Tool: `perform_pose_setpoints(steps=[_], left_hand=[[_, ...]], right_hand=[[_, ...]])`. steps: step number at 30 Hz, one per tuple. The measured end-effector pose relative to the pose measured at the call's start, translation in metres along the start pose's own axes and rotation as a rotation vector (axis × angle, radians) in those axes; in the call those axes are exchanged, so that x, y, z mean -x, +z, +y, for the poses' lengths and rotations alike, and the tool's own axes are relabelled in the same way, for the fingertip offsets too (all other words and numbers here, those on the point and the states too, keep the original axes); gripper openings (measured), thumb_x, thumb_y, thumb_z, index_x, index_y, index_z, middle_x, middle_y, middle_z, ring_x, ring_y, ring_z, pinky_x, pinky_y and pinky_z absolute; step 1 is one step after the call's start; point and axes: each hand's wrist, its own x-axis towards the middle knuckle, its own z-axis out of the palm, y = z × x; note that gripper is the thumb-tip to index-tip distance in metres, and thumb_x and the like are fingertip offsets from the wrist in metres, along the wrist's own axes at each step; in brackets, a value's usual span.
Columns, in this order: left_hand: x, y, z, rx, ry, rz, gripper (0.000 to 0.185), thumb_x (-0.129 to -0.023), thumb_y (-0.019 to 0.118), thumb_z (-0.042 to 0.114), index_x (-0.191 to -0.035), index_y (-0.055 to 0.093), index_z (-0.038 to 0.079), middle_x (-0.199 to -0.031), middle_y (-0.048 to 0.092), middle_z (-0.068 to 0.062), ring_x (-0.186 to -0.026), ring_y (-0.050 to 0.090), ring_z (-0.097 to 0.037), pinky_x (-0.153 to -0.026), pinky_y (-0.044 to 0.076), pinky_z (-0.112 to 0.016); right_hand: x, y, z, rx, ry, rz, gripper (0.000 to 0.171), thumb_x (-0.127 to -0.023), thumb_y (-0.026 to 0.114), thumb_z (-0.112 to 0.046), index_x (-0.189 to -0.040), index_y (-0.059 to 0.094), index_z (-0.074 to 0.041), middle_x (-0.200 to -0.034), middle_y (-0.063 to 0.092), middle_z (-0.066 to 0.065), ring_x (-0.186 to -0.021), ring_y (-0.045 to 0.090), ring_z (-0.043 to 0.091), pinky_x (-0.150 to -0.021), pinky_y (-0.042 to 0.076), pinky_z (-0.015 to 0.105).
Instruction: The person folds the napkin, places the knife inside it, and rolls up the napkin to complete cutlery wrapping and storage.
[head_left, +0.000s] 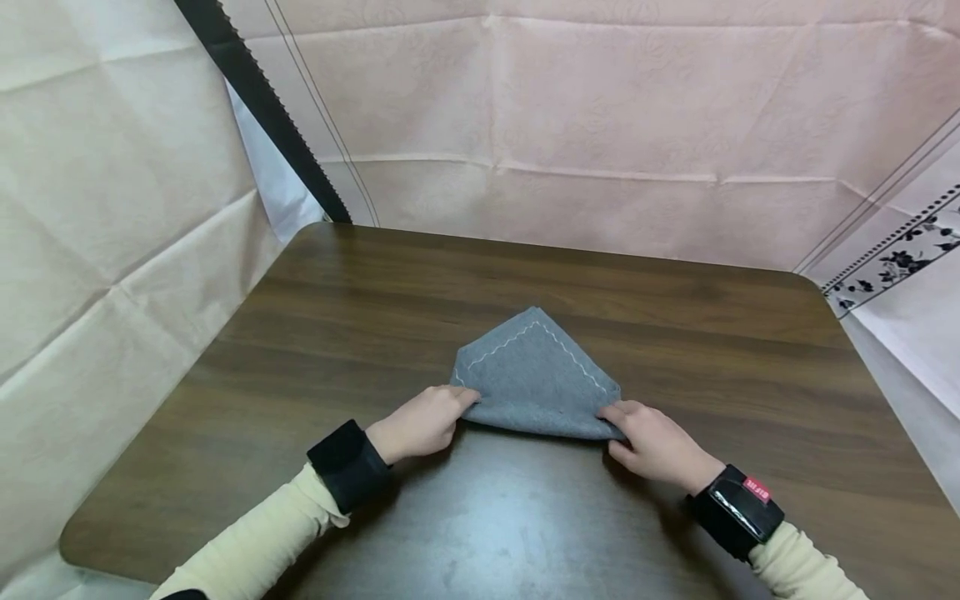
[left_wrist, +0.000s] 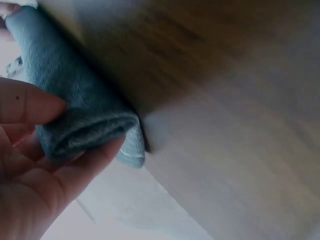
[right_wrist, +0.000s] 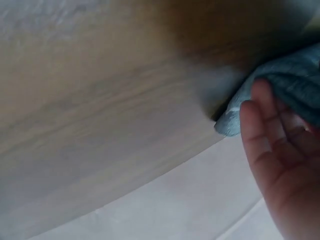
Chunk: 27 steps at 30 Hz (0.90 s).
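A dark brown wooden table with rounded corners fills the lower part of the head view, its grain running across and a pale sheen lying on the near part of the top. Behind it hangs a creased pale pink sheet. A cream sheet covers the left side. Between these two a black strip runs down at a slant. At the right edge lies white cloth with a black floral border.

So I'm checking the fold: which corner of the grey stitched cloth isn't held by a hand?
The far corner of the grey stitched cloth, pointing away; left hand and right hand pinch the near corners.
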Motion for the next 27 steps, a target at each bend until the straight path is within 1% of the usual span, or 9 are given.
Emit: perform_pose_setpoints(steps=[3, 6, 10, 12, 17, 18, 21, 23, 27], left_hand=[[0.004, -0.004, -0.005, 0.172, -0.052, -0.009, 0.034, -0.081, 0.046, -0.012, -0.112, 0.055, -0.003, -0.107, 0.061, -0.014, -0.093, 0.06, -0.022, -0.078, 0.048, -0.033], [0.008, -0.007, -0.013, 0.279, -0.084, -0.013, 0.028, -0.085, 0.048, -0.008, -0.111, 0.055, -0.001, -0.106, 0.06, -0.013, -0.09, 0.058, -0.02, -0.077, 0.046, -0.034], [0.011, -0.009, -0.021, 0.343, -0.116, 0.004, 0.024, -0.089, 0.049, -0.003, -0.113, 0.056, -0.003, -0.108, 0.059, -0.014, -0.096, 0.056, -0.024, -0.08, 0.044, -0.037], [0.01, -0.008, -0.025, 0.358, -0.138, 0.02, 0.024, -0.09, 0.049, -0.001, -0.114, 0.055, -0.005, -0.109, 0.059, -0.016, -0.092, 0.056, -0.023, -0.079, 0.044, -0.037], [0.003, -0.006, -0.031, 0.372, -0.231, 0.069, 0.025, -0.091, 0.051, 0.002, -0.113, 0.055, -0.008, -0.102, 0.06, -0.017, -0.069, 0.048, -0.015, -0.071, 0.041, -0.033], [0.001, -0.005, -0.032, 0.365, -0.245, 0.083, 0.024, -0.09, 0.052, 0.003, -0.112, 0.055, -0.008, -0.101, 0.061, -0.017, -0.068, 0.048, -0.015, -0.071, 0.042, -0.033], [-0.002, -0.005, -0.033, 0.342, -0.284, 0.121, 0.021, -0.087, 0.056, 0.004, -0.106, 0.058, -0.006, -0.095, 0.061, -0.015, -0.073, 0.052, -0.018, -0.073, 0.043, -0.035], [-0.004, -0.005, -0.033, 0.325, -0.307, 0.139, 0.019, -0.086, 0.058, 0.003, -0.103, 0.06, -0.005, -0.094, 0.061, -0.015, -0.082, 0.055, -0.023, -0.075, 0.044, -0.038], [-0.009, -0.007, -0.032, 0.292, -0.357, 0.142, 0.018, -0.084, 0.06, 0.002, -0.1, 0.062, -0.005, -0.096, 0.061, -0.016, -0.092, 0.056, -0.03, -0.08, 0.044, -0.04]], right_hand=[[0.001, -0.003, 0.004, -0.09, -0.004, -0.024, 0.025, -0.078, 0.062, -0.004, -0.103, 0.06, -0.003, -0.092, 0.061, 0.001, -0.079, 0.055, 0.01, -0.069, 0.047, 0.032], [0.001, -0.006, 0.011, -0.201, -0.019, -0.05, 0.023, -0.082, 0.061, -0.004, -0.105, 0.057, -0.005, -0.086, 0.058, -0.003, -0.07, 0.049, 0.004, -0.062, 0.043, 0.026], [0.0, -0.008, 0.018, -0.362, -0.005, -0.076, 0.02, -0.088, 0.057, -0.006, -0.107, 0.054, -0.003, -0.067, 0.044, -0.011, -0.055, 0.038, 0.0, -0.053, 0.035, 0.021], [-0.002, -0.009, 0.021, -0.412, 0.026, -0.077, 0.019, -0.09, 0.055, -0.007, -0.107, 0.052, -0.001, -0.062, 0.039, -0.01, -0.053, 0.036, 0.0, -0.051, 0.035, 0.021], [-0.009, -0.009, 0.02, -0.427, 0.168, -0.049, 0.015, -0.092, 0.053, -0.01, -0.103, 0.053, -0.001, -0.064, 0.041, -0.006, -0.054, 0.039, 0.004, -0.051, 0.035, 0.024], [-0.011, -0.01, 0.02, -0.422, 0.193, -0.046, 0.014, -0.092, 0.052, -0.01, -0.102, 0.053, -0.001, -0.064, 0.041, -0.005, -0.054, 0.039, 0.005, -0.051, 0.035, 0.024], [-0.016, -0.011, 0.017, -0.415, 0.255, -0.041, 0.013, -0.092, 0.051, -0.009, -0.1, 0.053, 0.0, -0.063, 0.042, -0.002, -0.054, 0.04, 0.008, -0.051, 0.035, 0.025], [-0.019, -0.011, 0.015, -0.404, 0.288, -0.04, 0.014, -0.092, 0.05, -0.009, -0.101, 0.053, 0.002, -0.063, 0.043, -0.001, -0.053, 0.041, 0.01, -0.051, 0.035, 0.026], [-0.024, -0.008, 0.012, -0.333, 0.347, -0.029, 0.019, -0.091, 0.05, -0.008, -0.104, 0.054, 0.006, -0.062, 0.044, 0.0, -0.053, 0.043, 0.012, -0.051, 0.036, 0.028]])
